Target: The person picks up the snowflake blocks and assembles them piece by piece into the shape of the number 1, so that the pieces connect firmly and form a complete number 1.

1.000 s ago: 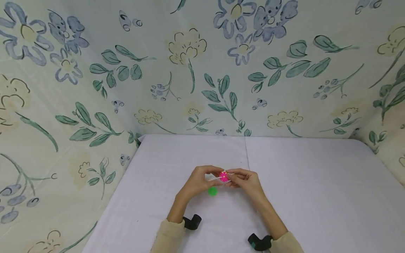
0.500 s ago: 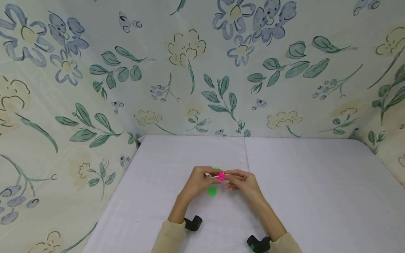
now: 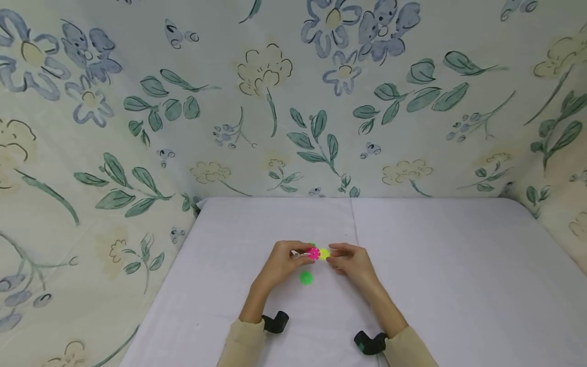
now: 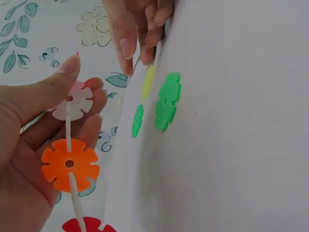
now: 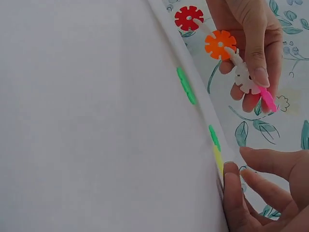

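Note:
My left hand (image 3: pixel 282 262) pinches a pink notched disc (image 3: pixel 314 254) and a white notched disc (image 4: pixel 86 107) between thumb and fingers. A white cord (image 4: pixel 68 130) runs from them through an orange disc (image 4: pixel 53 166) to a red disc (image 5: pixel 182 20), which hang below the hand. My right hand (image 3: pixel 356 262) hovers with thumb and fingers apart, nothing between them. Its fingertips are close to a yellow disc (image 3: pixel 324 254) lying on the white cloth. Two green discs lie there too: the nearer green disc (image 3: pixel 306 278) and the farther green disc (image 4: pixel 137 121), partly hidden behind my left fingers in the head view.
A white cloth (image 3: pixel 435 285) covers the table, whose far edge meets a flower-patterned curtain (image 3: pixel 257 142). Black wrist-camera mounts (image 3: pixel 276 322) sit at both wrists, beside beige sleeves (image 3: pixel 243 344).
My right hand has let go of the pink disc and drawn slightly apart. The pink disc has shifted left with my left hand, and the yellow disc has come into sight.

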The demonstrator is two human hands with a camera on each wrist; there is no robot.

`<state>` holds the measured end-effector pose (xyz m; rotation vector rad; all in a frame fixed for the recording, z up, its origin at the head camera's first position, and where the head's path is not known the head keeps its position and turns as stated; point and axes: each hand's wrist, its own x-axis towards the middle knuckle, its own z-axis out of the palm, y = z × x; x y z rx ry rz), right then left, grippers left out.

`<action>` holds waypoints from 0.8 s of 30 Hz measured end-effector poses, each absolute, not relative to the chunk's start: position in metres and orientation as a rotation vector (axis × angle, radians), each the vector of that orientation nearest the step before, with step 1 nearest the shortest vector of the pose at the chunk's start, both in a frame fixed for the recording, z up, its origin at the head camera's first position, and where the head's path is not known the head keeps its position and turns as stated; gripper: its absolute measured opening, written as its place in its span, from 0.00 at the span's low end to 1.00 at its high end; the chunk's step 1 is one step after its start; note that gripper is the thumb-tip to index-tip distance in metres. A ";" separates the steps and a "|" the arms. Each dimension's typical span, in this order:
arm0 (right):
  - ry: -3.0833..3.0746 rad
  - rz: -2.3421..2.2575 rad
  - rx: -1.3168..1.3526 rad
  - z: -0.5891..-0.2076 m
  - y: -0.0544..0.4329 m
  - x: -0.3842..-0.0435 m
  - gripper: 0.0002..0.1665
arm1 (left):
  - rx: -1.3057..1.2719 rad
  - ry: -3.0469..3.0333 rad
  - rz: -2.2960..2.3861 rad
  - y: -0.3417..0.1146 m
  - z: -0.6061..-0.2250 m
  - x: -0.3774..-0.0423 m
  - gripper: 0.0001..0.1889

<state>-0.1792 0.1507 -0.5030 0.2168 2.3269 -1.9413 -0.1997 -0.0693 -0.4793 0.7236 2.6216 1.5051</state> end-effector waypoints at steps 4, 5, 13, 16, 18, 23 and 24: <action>2.436 -1.808 0.153 -0.505 0.142 -0.187 0.25 | 0.710 2.597 1.488 -0.072 -0.480 -0.197 0.16; 2.463 -1.782 0.141 -0.506 0.140 -0.188 0.24 | 0.711 2.593 1.482 -0.073 -0.480 -0.197 0.17; 2.771 -1.484 0.039 -0.512 0.129 -0.192 0.14 | 0.698 2.574 1.498 -0.072 -0.480 -0.198 0.19; 2.793 -1.455 0.021 -0.510 0.129 -0.191 0.13 | 0.700 2.576 1.502 -0.072 -0.479 -0.199 0.18; 2.791 -1.454 -0.001 -0.508 0.130 -0.191 0.15 | 0.692 2.576 1.501 -0.072 -0.479 -0.200 0.18; 2.753 -1.461 -0.028 -0.506 0.133 -0.191 0.16 | 0.673 2.553 1.511 -0.073 -0.479 -0.201 0.19; 2.753 -1.456 -0.029 -0.506 0.133 -0.191 0.15 | 0.673 2.548 1.514 -0.073 -0.480 -0.202 0.19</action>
